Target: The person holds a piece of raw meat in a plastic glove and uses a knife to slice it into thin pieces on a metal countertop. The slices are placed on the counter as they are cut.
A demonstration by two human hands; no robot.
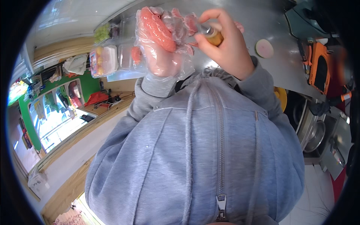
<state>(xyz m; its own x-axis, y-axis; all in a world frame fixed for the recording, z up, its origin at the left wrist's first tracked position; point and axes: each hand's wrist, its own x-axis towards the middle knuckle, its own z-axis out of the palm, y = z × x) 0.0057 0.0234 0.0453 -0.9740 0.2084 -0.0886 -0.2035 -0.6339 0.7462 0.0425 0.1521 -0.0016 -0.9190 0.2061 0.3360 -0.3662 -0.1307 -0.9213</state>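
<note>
My left hand (161,63) wears a loose clear plastic glove and holds a peeled pink citrus segment (159,31), probably pomelo or red grapefruit. More pink pulp pieces (190,23) show around the glove's fingers. My right hand (229,47) is bare and grips a small tool (215,36) with a metal collar and an amber handle. Blur hides the tool's far end, so its exact kind is unclear. An open clear plastic box (125,57) stands left of my gloved hand, with another pink segment (136,54) at its right side.
On the steel counter (247,17) lies a round pale slice (264,48) with a green edge. A pack of yellow fruit (99,60) and green grapes (102,33) stand at left. An orange-and-black implement (320,67) lies at the right edge, above a metal bowl (315,136).
</note>
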